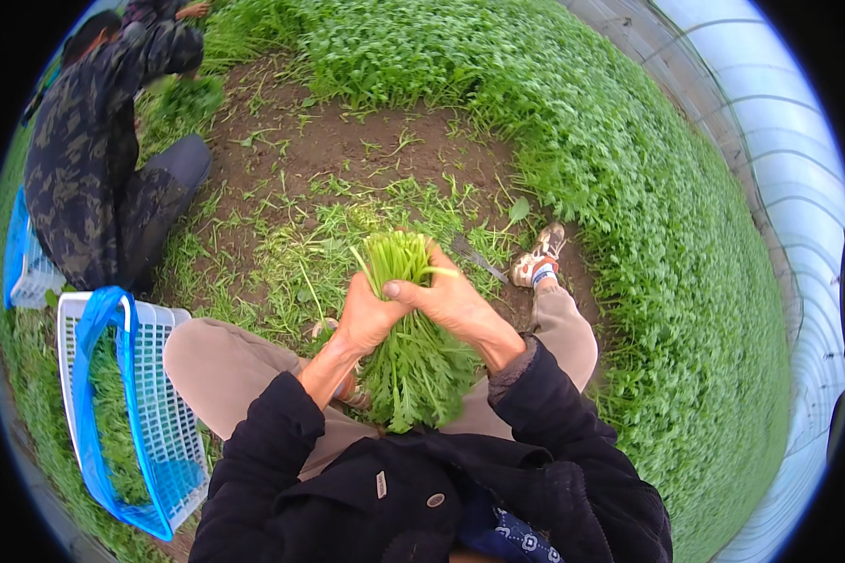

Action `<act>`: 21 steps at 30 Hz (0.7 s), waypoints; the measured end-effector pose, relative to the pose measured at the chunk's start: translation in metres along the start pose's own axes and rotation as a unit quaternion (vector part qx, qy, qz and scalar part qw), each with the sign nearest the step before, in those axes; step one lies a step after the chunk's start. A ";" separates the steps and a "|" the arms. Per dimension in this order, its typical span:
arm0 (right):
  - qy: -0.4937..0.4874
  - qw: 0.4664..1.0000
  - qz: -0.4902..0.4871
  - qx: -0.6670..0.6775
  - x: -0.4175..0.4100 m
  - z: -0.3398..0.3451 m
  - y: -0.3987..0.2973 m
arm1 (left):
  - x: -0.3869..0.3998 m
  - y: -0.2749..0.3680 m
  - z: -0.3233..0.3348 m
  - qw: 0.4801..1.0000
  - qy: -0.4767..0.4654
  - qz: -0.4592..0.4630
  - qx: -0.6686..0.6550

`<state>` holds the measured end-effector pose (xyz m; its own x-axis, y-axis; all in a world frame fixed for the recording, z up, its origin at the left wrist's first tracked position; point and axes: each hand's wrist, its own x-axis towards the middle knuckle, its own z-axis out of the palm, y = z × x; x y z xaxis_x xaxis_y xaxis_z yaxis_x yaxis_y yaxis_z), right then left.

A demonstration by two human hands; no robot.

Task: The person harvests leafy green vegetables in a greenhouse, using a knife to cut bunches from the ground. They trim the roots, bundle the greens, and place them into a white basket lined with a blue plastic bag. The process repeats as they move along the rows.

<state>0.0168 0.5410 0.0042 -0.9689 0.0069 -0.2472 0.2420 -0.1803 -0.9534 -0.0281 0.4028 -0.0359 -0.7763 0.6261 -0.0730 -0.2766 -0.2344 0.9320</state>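
Note:
A thick bunch of leafy greens hangs between my knees, its cut pale stems pointing away from me and its lobed leaves towards my body. My left hand wraps the stems from the left. From the right, my right hand grips the same stems, its thumb lying across them near the left thumb. The fingers behind the bunch are mostly hidden. One bent stem sticks out to the right over the right hand. Beyond that hand, a flat metal tool lies on the ground beside my shoe.
A white plastic basket with a blue liner holds greens at my left. Another basket stands behind a crouching co-worker. Dense standing greens curve along the front and right, beside a plastic-film greenhouse wall. Trimmings litter the soil.

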 end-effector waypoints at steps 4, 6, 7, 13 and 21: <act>0.115 0.961 -0.187 -0.168 0.020 0.008 -0.005 | -0.004 0.005 -0.024 0.988 -0.003 -0.090 -0.128; 0.073 0.931 -0.276 -0.226 0.030 0.013 -0.005 | -0.007 0.005 -0.031 0.973 0.002 -0.123 -0.194; 0.054 0.912 -0.318 -0.254 0.035 0.015 -0.006 | -0.006 0.004 -0.034 0.970 -0.008 -0.120 -0.213; 0.011 0.960 -0.216 -0.176 0.057 0.027 -0.003 | -0.004 -0.005 -0.053 0.955 -0.045 -0.139 -0.259; -0.017 0.968 -0.184 -0.167 0.060 0.034 0.013 | -0.008 -0.010 -0.053 0.956 -0.019 -0.134 -0.259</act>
<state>-0.0400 0.5055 -0.0174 -0.9924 -0.0238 0.1207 -0.1229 0.1568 -0.9800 -0.0492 0.3605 -0.0635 -0.6201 0.7391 -0.2630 -0.7140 -0.3927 0.5797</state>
